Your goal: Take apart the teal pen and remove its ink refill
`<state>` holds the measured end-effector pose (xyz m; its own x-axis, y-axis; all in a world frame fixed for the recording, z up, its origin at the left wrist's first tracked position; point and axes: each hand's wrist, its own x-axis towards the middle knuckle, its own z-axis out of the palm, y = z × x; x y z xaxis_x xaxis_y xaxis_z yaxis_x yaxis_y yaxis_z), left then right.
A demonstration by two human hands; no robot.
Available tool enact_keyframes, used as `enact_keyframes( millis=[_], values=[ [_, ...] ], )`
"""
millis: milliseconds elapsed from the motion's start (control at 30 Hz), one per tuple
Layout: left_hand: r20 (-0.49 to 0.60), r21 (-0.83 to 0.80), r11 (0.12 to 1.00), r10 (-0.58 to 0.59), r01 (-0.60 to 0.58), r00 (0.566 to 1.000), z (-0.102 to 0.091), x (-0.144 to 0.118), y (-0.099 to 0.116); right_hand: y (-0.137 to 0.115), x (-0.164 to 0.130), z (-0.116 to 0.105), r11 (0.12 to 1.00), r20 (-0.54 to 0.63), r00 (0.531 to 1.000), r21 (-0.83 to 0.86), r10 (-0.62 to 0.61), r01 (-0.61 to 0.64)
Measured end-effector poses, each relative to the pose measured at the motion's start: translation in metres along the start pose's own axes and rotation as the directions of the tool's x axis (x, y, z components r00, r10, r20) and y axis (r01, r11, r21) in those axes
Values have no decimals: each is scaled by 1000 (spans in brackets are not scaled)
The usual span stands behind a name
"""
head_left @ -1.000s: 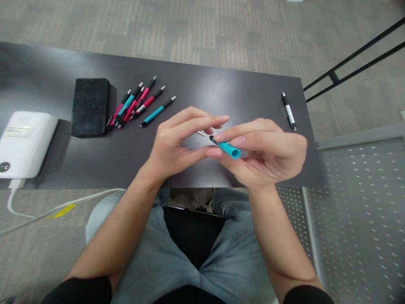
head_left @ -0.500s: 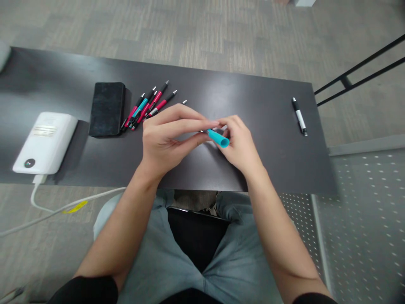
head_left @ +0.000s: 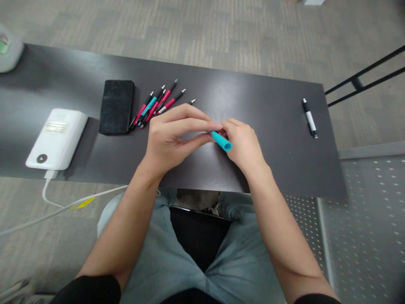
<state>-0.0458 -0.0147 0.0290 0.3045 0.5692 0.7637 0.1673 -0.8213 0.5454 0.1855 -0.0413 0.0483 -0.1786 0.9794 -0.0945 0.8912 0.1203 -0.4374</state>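
Head view, the only one. The left hand (head_left: pixel 167 131) was pinched narrow, thumb and forefinger closed on the far-left end of a turquoise tube (head_left: pixel 223 142). The tube was held over the middle of the dark table (head_left: pixel 284 164), between the two hands. Its long axis slanted from far left to near right, hollow end facing the near right. From the left palm the tube lay to the right, beyond the fingertips.

The right hand (head_left: pixel 243 141) was just beside the tube on its right, fingers curled in behind the far end; could not tell whether they gripped anything. Both hands' fingertips were about equally near that end.

On the left, beyond the left hand, lay a heap of pens (head_left: pixel 151 104), next to a black box (head_left: pixel 116 107). A white power bank (head_left: pixel 57 137) lay farther left; a white-and-black pen (head_left: pixel 310 120) lay alone at far right.
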Motion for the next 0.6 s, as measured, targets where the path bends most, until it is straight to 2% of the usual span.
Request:
enact_keyframes(
  millis=[67,133,233,367,467,600],
  values=[
    [100,128,987,-114,101,988,-4,-5,-6,3,0,-4,997,1,1000,-75,20,-20],
    [176,283,941,-242,187,954,-7,-10,-17,9,-1,-5,992,-17,1000,-129,16,-18],
    [223,369,896,-343,246,913,-8,-17,-31,19,-2,-5,988,-36,999,-155,-25,19],
    [285,290,927,-322,239,903,-2,-18,-36,40,-7,-7,995,-75,993,-57,-88,84],
    [250,188,949,-296,253,922,2,-16,-35,65,-13,-15,988,-98,990,107,-104,114],
    [219,131,952,-298,275,929,4,-15,-34,96,-22,-29,947,-71,991,293,-115,130]
  ],
)
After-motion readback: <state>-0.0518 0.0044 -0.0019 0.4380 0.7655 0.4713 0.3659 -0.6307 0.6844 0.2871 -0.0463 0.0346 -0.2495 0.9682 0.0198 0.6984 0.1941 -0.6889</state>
